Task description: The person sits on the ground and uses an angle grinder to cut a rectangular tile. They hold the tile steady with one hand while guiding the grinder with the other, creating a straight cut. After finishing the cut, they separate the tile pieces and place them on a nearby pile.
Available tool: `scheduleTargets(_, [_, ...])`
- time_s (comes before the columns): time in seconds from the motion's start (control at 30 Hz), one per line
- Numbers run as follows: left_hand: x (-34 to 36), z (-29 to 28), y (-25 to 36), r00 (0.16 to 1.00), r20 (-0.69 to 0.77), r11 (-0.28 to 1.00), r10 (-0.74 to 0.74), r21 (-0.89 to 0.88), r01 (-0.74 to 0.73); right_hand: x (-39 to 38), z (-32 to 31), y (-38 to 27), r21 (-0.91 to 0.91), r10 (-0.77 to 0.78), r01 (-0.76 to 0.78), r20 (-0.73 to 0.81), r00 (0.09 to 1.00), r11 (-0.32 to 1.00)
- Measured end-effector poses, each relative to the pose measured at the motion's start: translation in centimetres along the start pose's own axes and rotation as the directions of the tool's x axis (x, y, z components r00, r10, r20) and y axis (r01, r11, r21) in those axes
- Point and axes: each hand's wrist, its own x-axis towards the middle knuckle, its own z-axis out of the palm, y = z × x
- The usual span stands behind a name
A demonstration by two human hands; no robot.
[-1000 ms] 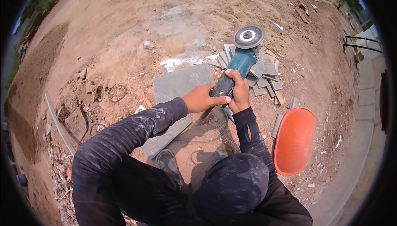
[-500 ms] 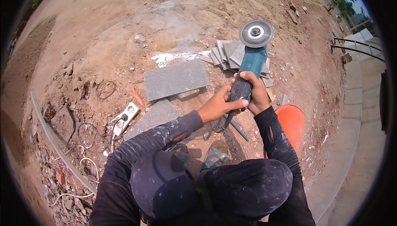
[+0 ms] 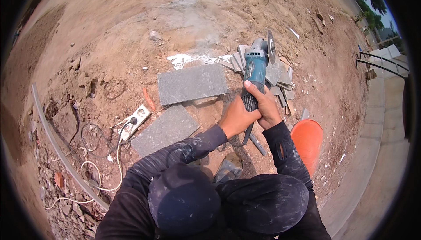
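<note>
Both my hands grip the black rear handle of a teal angle grinder point(image 3: 255, 66). My left hand point(image 3: 239, 118) wraps it from the left, and my right hand point(image 3: 266, 105) closes round it from the right, thumb along the top. The grinder's cutting disc point(image 3: 271, 48) points away from me and is turned edge-on to the right. Below the grinder's head lies a pile of cut grey stone pieces point(image 3: 274, 73). To the left of the grinder a grey stone slab point(image 3: 192, 84) rests raised on a block, and a second slab point(image 3: 165, 129) lies nearer me.
A white power strip point(image 3: 136, 121) with a black plug sits at the left, near loose cables point(image 3: 100, 176). An orange container point(image 3: 307, 141) stands by my right forearm. A long grey strip point(image 3: 66, 161) curves along the left. Concrete paving point(image 3: 372, 130) runs along the right.
The grinder has rolled in my hands, so its disc now stands edge-on instead of facing up. It has also come slightly lower and left.
</note>
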Motion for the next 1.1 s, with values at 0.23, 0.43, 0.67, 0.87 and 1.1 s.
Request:
scheduleTargets(0.23, [-1.7, -0.8, -2.4, 0.9, 0.431, 0.931, -0.058, -0.302, 0.205, 1.2, -2.7, 1.0, 0.05, -0.047, 0.037, 0.214, 0.976, 0.998])
scheduleTargets(0.43, [-2.6, 0.0, -3.0, 0.942, 0.336, 0.914, 0.013, -0.387, 0.125, -0.6, -2.2, 1.0, -0.01, -0.117, 0.123, 0.244, 0.963, 0.992])
scheduleTargets(0.67, [-2.0, -1.3, -1.7, 0.893, 0.444, 0.996, -0.072, 0.07, 0.046, -1.8, -2.6, 0.9, -0.169, -0.21, 0.217, 0.057, 0.976, 0.961])
scheduleTargets(0.87, [-5.2, -3.6, -12.7, 0.745, 0.665, 0.698, 0.049, 0.511, -0.502, -2.5, -4.0, -0.8, -0.153, -0.132, 0.154, 0.144, 0.981, 0.976])
scheduleTargets(1.1, [-12.5, -0.4, -16.4, 0.503, 0.749, 0.836, -0.431, 0.121, 0.536, -3.7, -5.6, -3.7, -0.314, -0.114, 0.141, 0.103, 0.988, 0.939])
